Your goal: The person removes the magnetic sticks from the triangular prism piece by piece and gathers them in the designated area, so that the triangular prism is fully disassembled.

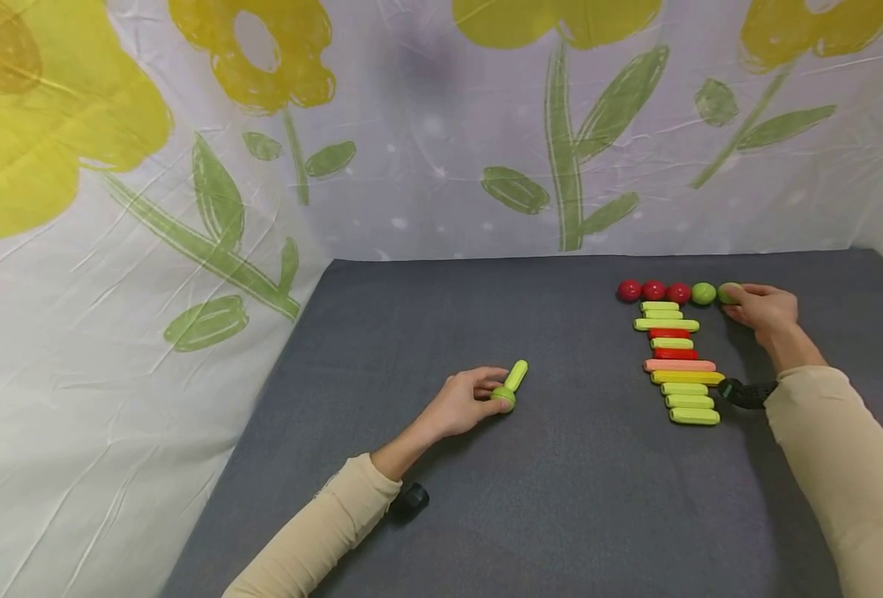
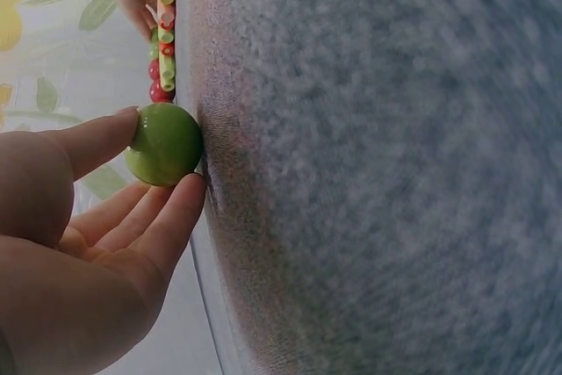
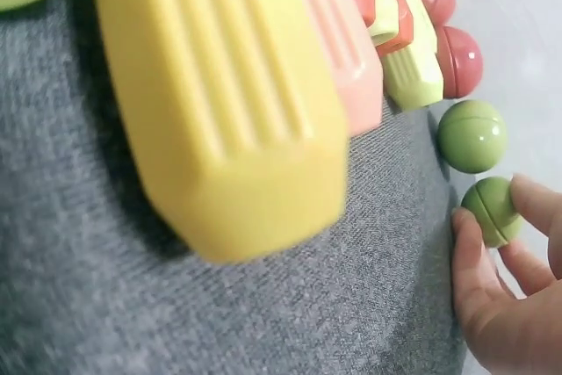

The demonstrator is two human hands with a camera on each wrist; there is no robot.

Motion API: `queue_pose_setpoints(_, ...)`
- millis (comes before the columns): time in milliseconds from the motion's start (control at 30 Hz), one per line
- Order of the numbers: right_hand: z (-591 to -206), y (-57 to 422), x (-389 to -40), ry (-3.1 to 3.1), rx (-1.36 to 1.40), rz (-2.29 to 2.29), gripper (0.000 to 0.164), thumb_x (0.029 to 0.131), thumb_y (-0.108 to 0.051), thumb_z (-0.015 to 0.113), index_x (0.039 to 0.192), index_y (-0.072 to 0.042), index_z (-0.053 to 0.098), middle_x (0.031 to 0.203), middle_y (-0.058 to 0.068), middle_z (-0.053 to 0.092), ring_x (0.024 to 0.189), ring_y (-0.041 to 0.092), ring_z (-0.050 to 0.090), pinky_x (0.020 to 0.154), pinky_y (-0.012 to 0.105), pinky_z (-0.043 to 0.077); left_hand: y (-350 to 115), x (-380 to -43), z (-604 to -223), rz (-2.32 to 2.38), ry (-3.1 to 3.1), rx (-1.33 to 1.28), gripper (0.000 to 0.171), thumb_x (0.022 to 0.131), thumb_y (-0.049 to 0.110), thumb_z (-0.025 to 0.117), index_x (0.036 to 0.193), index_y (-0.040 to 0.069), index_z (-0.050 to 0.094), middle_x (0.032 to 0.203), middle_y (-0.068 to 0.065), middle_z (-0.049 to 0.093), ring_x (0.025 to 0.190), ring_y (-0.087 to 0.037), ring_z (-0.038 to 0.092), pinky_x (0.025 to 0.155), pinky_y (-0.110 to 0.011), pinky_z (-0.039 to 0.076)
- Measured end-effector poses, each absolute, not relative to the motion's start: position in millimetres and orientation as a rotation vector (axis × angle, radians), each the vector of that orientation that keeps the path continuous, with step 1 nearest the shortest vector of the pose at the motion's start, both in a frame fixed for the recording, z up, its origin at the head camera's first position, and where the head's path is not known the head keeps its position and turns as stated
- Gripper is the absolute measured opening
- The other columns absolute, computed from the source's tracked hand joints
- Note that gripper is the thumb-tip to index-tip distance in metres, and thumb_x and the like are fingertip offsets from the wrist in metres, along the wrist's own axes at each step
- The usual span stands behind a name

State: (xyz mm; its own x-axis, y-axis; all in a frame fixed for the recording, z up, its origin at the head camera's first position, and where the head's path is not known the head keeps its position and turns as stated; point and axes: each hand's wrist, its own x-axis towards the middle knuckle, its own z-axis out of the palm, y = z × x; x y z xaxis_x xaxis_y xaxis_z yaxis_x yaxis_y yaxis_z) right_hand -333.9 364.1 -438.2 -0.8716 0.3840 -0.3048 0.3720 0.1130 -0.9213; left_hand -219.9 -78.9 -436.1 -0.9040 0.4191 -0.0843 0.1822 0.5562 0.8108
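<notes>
My left hand [image 1: 456, 404] is at the middle of the dark table, its thumb and fingers pinching a glossy green ball [image 2: 164, 144]. Just beyond that ball lies a short light-green ribbed stick [image 1: 517, 374]. At the back right, my right hand [image 1: 767, 312] pinches another green ball [image 3: 494, 211] low at the table surface. This ball is at the right end of a row: another green ball [image 1: 703, 293] sits to its left, then several red balls [image 1: 654, 290]. A seam runs round the right hand's ball.
In front of the balls, a column of ribbed sticks runs toward me, with a yellow stick [image 1: 686, 378], a pink stick [image 1: 679, 365], red and light-green ones. The right wrist camera [image 1: 746, 394] hangs beside the yellow stick. A flowered curtain [image 1: 426, 166] borders the table's far edge.
</notes>
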Motion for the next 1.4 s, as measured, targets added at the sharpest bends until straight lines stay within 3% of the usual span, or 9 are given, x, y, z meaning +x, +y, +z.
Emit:
queue_pose_setpoints(200,-440.2,363.2,-337.0,-2.379,-0.791,1.867,0.071,0.094,-0.034,0.057,0.148,0.002,0.028,0.122,0.010,0.046,0.056,-0.009,0.053,0.060,0.011,0.050,-79.3,-220.0,-436.5,1.272,2.524,0.495,0.049,0.089,0.015,0.069,0.134,0.004,0.053,0.121,-0.015,0.062,0.109,-0.023,0.061,0.086,-0.031,0.051)
queue_pose_setpoints(433,-439.0,363.0,-337.2,-2.318,-0.837,1.932,0.069,0.094,-0.035,0.057,0.148,-0.002,0.031,0.101,-0.002,0.045,0.056,-0.006,0.055,0.058,0.013,0.050,-79.5,-219.6,-437.1,1.274,2.525,0.496,0.048,0.089,0.016,0.070,0.133,0.004,0.054,0.120,-0.015,0.062,0.109,-0.024,0.061,0.086,-0.031,0.052)
queue_pose_setpoints(767,-439.7,364.4,-337.3,-2.160,-0.865,2.062,0.062,0.098,-0.031,0.050,0.149,-0.002,0.028,0.102,0.002,0.043,0.055,-0.002,0.058,0.060,0.014,0.052,-79.3,-218.9,-437.7,1.272,2.535,0.498,0.048,0.089,0.015,0.069,0.133,0.004,0.053,0.121,-0.015,0.062,0.109,-0.024,0.061,0.087,-0.033,0.051)
queue_pose_setpoints(1000,-442.9,366.0,-337.4,-2.200,-0.838,2.033,0.052,0.096,-0.029,0.054,0.141,-0.006,0.039,0.100,-0.001,0.045,0.057,-0.003,0.059,0.061,0.014,0.052,-79.6,-219.4,-439.8,1.278,2.534,0.500,0.048,0.089,0.016,0.070,0.133,0.004,0.054,0.119,-0.014,0.063,0.109,-0.024,0.061,0.087,-0.033,0.051)
queue_pose_setpoints(1400,-444.0,366.8,-337.8,-2.289,-0.832,1.955,0.067,0.097,-0.034,0.050,0.148,0.002,0.026,0.102,0.001,0.045,0.055,-0.006,0.057,0.060,0.013,0.051,-80.1,-218.9,-438.8,1.270,2.539,0.503,0.048,0.089,0.016,0.070,0.133,0.004,0.054,0.120,-0.014,0.062,0.109,-0.024,0.061,0.087,-0.033,0.051)
